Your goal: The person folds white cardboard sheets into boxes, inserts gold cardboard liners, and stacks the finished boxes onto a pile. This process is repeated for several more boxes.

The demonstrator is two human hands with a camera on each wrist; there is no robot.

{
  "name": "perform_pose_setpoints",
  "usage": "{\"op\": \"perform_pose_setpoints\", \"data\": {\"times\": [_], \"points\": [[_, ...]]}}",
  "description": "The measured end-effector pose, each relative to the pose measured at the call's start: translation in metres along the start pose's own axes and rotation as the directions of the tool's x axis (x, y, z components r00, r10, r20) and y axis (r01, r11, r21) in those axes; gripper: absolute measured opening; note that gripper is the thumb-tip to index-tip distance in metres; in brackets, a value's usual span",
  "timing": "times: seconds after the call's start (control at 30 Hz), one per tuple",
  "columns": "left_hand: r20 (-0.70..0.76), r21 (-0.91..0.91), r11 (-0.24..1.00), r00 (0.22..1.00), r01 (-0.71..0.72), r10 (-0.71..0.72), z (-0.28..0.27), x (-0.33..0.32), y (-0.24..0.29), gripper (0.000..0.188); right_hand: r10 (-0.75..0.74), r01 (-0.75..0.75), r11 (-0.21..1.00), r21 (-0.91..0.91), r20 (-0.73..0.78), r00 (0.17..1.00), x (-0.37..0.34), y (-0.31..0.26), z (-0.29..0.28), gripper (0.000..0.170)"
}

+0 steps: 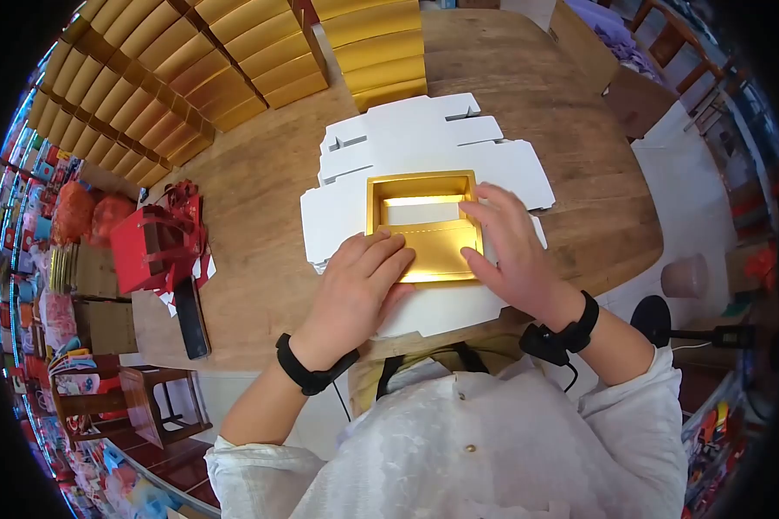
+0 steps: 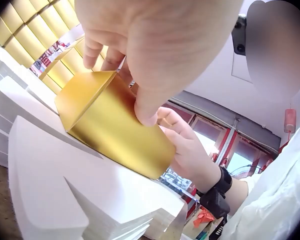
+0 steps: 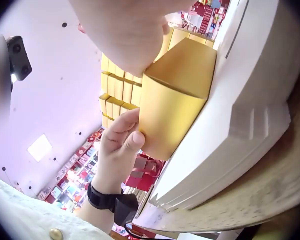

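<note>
A gold cardboard box (image 1: 437, 251) rests on a stack of white flat box blanks (image 1: 424, 143). Its far half is uncovered, showing gold inner walls and a pale bottom, while a smooth gold panel covers the near half. My left hand (image 1: 355, 285) holds the near left part, fingers on the panel and thumb against the front side (image 2: 122, 132). At the right end, my right hand (image 1: 515, 251) is spread, its thumb touching the panel's right edge and its fingers at the right wall. From the right wrist view, the left hand (image 3: 117, 150) shows at the box's far end.
Tall stacks of gold boxes (image 1: 260, 52) stand at the back left of the wooden table (image 1: 251, 199). On the left lie a red bag (image 1: 147, 246) and a dark phone-like slab (image 1: 192, 318). A carton with purple stuff (image 1: 640, 99) sits beyond the right edge.
</note>
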State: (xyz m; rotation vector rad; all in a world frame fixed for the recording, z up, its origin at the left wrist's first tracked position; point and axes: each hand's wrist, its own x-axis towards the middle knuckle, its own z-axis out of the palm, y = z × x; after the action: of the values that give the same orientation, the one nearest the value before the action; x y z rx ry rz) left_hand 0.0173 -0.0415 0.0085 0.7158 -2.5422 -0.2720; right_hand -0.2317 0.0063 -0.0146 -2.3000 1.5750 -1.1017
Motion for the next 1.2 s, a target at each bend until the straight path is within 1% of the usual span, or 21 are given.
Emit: {"op": "perform_pose_setpoints", "data": {"times": [0.07,0.1,0.17,0.2,0.27,0.3,0.37,0.53,0.6,0.67,0.7,0.77,0.8,0.87,0.9,0.97,1.03,1.07,1.1,1.17,1.2], "points": [[0.017,-0.001,1.0,1.0,0.015,-0.015,-0.001,0.001,0.001,0.038,-0.061,0.064,0.993,-0.097,0.04,0.997,-0.001,0.005,-0.005,0.041],[0.017,-0.002,1.0,1.0,0.015,-0.015,-0.002,0.002,0.002,0.038,-0.059,0.063,0.993,-0.098,0.041,0.997,-0.001,0.002,-0.008,0.041],[0.029,0.024,0.998,0.998,0.053,-0.053,-0.002,0.002,0.004,0.032,-0.183,0.215,0.965,-0.149,0.204,0.962,-0.002,-0.008,-0.016,0.037],[0.029,0.022,0.998,0.998,0.052,-0.052,-0.001,0.001,0.004,0.032,-0.181,0.213,0.965,-0.15,0.205,0.962,-0.003,-0.009,-0.015,0.037],[0.103,-0.005,0.998,0.993,0.066,-0.065,0.001,0.0,0.001,0.024,-0.185,0.281,0.921,-0.269,0.334,0.924,-0.002,-0.014,-0.013,0.036],[0.103,-0.006,0.998,0.993,0.065,-0.064,0.0,0.001,0.001,0.024,-0.185,0.281,0.921,-0.269,0.334,0.924,0.0,-0.014,-0.012,0.036],[0.223,0.081,0.996,0.974,0.026,-0.043,-0.004,0.003,0.0,0.015,-0.195,0.318,0.899,-0.301,0.376,0.906,0.004,-0.012,-0.009,0.031],[0.28,0.169,0.985,0.96,-0.017,-0.032,-0.004,0.006,0.001,0.011,-0.207,0.335,0.902,-0.273,0.408,0.889,0.009,-0.011,-0.004,0.028],[0.294,0.192,0.981,0.955,-0.028,-0.031,-0.003,0.006,0.002,0.016,-0.221,0.341,0.904,-0.259,0.399,0.89,0.01,-0.011,-0.002,0.027],[0.256,0.207,0.977,0.967,-0.051,-0.004,0.003,0.006,-0.001,0.024,-0.207,0.358,0.889,-0.284,0.447,0.87,0.012,-0.013,0.0,0.025],[0.254,0.211,0.976,0.967,-0.052,-0.003,0.004,0.008,-0.001,0.024,-0.21,0.36,0.888,-0.286,0.444,0.871,0.013,-0.014,0.001,0.025],[0.325,0.259,0.965,0.945,-0.043,-0.045,0.006,0.014,-0.001,0.033,-0.192,0.342,0.898,-0.275,0.453,0.87,0.013,-0.015,0.006,0.024],[0.32,0.265,0.963,0.946,-0.045,-0.044,0.007,0.016,-0.002,0.033,-0.197,0.346,0.896,-0.279,0.45,0.871,0.014,-0.015,0.006,0.024],[0.336,0.306,0.947,0.942,-0.095,-0.013,0.009,0.018,-0.003,0.037,-0.203,0.337,0.913,-0.228,0.463,0.863,0.018,-0.015,0.005,0.014],[0.326,0.319,0.942,0.945,-0.102,-0.008,0.011,0.018,-0.003,0.037,-0.211,0.345,0.908,-0.237,0.452,0.867,0.017,-0.015,0.006,0.014],[0.454,0.303,0.949,0.889,-0.09,-0.061,0.014,0.021,-0.007,0.04,-0.228,0.37,0.904,-0.213,0.492,0.84,0.017,-0.012,0.008,0.011],[0.44,0.263,0.96,0.898,-0.1,-0.027,0.017,0.024,-0.011,0.043,-0.214,0.392,0.883,-0.259,0.521,0.827,0.018,-0.011,0.011,0.011],[0.451,0.257,0.961,0.892,-0.101,-0.027,0.016,0.025,-0.01,0.045,-0.25,0.405,0.883,-0.239,0.491,0.834,0.018,-0.011,0.009,0.011],[0.486,0.248,0.964,0.873,-0.099,-0.035,0.015,0.026,-0.01,0.042,-0.164,0.399,0.871,-0.285,0.599,0.784,0.02,-0.013,0.007,0.015],[0.56,0.198,0.978,0.826,-0.062,-0.061,0.001,0.028,-0.004,0.036,-0.141,0.307,0.93,-0.203,0.574,0.807,0.023,-0.023,-0.01,0.016],[0.453,0.127,0.99,0.891,-0.069,0.004,-0.001,0.018,-0.005,0.032,-0.15,0.32,0.923,-0.216,0.562,0.814,0.02,-0.025,-0.017,0.016]]}}
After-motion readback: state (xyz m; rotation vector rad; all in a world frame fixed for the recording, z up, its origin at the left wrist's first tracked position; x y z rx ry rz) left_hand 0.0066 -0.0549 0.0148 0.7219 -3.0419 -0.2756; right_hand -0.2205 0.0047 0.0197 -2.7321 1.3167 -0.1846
